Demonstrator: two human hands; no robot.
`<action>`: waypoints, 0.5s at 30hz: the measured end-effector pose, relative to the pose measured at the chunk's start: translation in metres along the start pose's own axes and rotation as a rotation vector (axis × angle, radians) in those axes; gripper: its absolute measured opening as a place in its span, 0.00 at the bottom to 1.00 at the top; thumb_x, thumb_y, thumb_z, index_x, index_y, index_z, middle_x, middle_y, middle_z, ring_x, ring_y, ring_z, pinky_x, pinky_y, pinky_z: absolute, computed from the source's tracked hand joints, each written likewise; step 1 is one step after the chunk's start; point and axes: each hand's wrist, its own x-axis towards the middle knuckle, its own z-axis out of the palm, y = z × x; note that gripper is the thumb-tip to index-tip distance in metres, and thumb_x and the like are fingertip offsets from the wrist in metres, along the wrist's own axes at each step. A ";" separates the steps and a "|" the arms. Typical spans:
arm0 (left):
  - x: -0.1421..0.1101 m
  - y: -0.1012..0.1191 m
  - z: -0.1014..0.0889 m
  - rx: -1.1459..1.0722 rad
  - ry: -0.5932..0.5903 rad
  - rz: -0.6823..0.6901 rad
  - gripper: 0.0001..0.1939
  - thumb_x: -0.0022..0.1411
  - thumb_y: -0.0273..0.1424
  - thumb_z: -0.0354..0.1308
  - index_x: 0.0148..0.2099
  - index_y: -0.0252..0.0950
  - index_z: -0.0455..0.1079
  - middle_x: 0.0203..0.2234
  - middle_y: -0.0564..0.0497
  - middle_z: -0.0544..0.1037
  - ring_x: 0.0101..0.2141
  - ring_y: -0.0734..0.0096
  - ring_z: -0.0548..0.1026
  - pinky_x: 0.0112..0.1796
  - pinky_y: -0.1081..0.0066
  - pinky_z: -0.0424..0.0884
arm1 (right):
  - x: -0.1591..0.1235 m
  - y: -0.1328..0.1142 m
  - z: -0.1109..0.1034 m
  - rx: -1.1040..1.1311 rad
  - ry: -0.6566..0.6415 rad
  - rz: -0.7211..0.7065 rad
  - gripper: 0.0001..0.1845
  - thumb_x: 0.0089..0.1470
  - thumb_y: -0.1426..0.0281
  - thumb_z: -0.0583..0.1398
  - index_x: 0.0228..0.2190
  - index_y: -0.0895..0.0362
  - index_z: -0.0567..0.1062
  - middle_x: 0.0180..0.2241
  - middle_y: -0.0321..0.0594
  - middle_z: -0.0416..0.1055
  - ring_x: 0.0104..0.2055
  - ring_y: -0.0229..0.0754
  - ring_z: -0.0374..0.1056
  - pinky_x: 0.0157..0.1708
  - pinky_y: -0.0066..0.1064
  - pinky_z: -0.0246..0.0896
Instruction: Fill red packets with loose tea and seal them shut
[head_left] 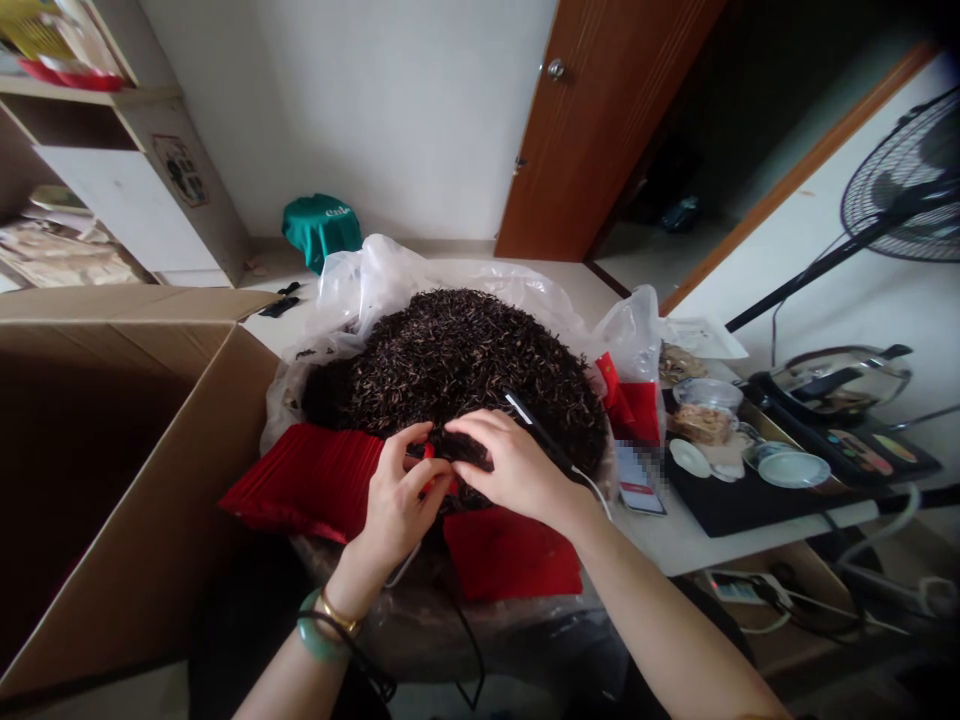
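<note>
Head view: left hand [396, 498] pinches one red item [429, 451] by one dark heap [472, 350], right hand [514, 465] alongside, hold unclear.

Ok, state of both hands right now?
Left hand: closed, holding a small red item.
Right hand: fingers curled beside it; whether it grips cannot be told.

Teal cover [319, 232]: white lettering [339, 211], initial "C", rest unclear. Phone [639, 482], cabinet sticker [180, 171]: illegible.

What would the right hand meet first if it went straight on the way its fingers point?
Probably the left hand, just ahead of it; depth is unclear, so the small red item at the left hand's fingers might come first.
</note>
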 end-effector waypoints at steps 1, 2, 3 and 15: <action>0.000 0.001 0.000 -0.007 0.018 0.000 0.04 0.60 0.26 0.57 0.34 0.36 0.73 0.49 0.43 0.67 0.44 0.64 0.72 0.35 0.69 0.74 | -0.001 0.000 -0.001 -0.005 -0.043 -0.038 0.18 0.49 0.78 0.62 0.44 0.58 0.74 0.44 0.45 0.74 0.46 0.45 0.67 0.49 0.41 0.64; 0.000 0.001 0.000 -0.013 0.028 -0.004 0.03 0.60 0.26 0.58 0.34 0.37 0.73 0.48 0.43 0.67 0.44 0.64 0.72 0.36 0.69 0.74 | -0.002 -0.001 -0.003 -0.007 -0.085 -0.070 0.17 0.49 0.77 0.62 0.43 0.58 0.75 0.43 0.44 0.74 0.46 0.45 0.66 0.49 0.41 0.64; 0.000 0.002 0.001 -0.017 0.029 -0.012 0.03 0.60 0.26 0.58 0.34 0.37 0.73 0.48 0.43 0.67 0.44 0.63 0.72 0.37 0.68 0.74 | -0.003 -0.001 -0.004 -0.014 -0.117 -0.090 0.17 0.48 0.76 0.63 0.43 0.58 0.75 0.42 0.43 0.75 0.46 0.45 0.65 0.50 0.41 0.64; 0.002 -0.005 -0.003 -0.063 -0.165 -0.074 0.02 0.59 0.24 0.57 0.34 0.36 0.68 0.47 0.43 0.66 0.46 0.63 0.72 0.45 0.63 0.73 | -0.006 0.006 -0.002 -0.321 -0.243 0.039 0.08 0.56 0.71 0.60 0.38 0.56 0.78 0.39 0.43 0.70 0.42 0.43 0.66 0.43 0.35 0.64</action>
